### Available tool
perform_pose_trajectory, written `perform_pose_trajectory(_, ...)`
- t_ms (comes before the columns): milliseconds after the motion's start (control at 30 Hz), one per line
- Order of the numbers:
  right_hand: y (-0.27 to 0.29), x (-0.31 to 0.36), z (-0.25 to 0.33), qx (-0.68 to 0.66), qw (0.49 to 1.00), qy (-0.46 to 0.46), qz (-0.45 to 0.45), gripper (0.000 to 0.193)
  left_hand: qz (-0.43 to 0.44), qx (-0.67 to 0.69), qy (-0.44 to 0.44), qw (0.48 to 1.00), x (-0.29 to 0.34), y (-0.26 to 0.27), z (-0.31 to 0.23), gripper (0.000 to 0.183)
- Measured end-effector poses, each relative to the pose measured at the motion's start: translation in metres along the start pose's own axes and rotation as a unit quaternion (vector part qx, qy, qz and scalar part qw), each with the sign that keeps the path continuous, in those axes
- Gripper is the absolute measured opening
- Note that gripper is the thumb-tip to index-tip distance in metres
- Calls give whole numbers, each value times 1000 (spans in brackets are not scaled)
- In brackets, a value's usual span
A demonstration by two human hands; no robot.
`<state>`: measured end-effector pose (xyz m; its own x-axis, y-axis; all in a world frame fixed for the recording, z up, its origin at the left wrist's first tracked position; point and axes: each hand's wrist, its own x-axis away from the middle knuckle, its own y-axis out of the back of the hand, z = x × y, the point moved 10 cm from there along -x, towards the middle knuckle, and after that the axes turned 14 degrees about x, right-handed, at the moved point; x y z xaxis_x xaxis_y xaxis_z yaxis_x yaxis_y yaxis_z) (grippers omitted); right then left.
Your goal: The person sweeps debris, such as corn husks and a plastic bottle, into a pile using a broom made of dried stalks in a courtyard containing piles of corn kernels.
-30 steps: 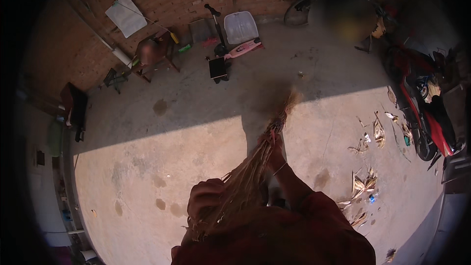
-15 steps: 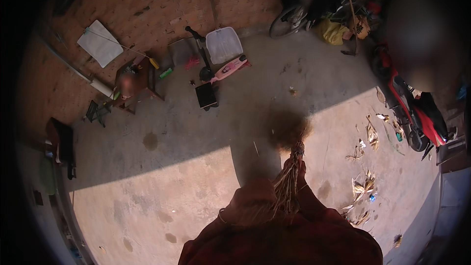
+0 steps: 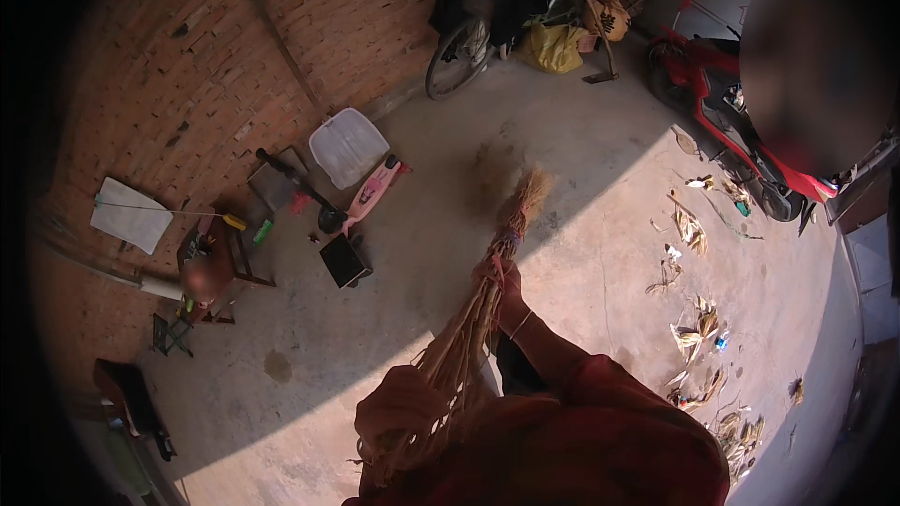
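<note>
We clench a dry stalk bundle in our right hand and left hand; dark lettering marks an orange-tan bag.

One stalk bundle, one scooter

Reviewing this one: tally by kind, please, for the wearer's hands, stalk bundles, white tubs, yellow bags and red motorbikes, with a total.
Wearer's hands: 2, left hand and right hand
Stalk bundle: 1
White tub: 1
Yellow bag: 1
Red motorbike: 1
Total: 6
</note>
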<state>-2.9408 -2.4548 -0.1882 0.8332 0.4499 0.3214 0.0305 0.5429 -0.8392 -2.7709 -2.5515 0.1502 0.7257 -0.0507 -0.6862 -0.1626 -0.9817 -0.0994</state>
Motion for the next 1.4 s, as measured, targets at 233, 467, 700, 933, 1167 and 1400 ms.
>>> perform_pose_trajectory(233,-12,-182,29,-106,984,-142,-24,21,16,-171,74,982,-118,-11,149,19)
perform_pose_trajectory(467,126,-176,103,-185,982,-44,-14,21,53,36,115,991,-201,-23,251,24)
perform_pose_trajectory(700,216,-88,252,-13,966,194,-169,19,0,283,120,952,-261,-78,309,19)
perform_pose_trajectory(933,209,-93,335,-83,933,215,-276,29,82,335,66,936,-300,-101,342,17)
perform_pose_trajectory(1167,90,-278,360,-165,979,67,-100,31,208,180,46,960,-373,-74,373,13)
perform_pose_trajectory(1400,119,-483,382,-101,988,114,-21,29,264,72,76,959,-477,-56,474,9)
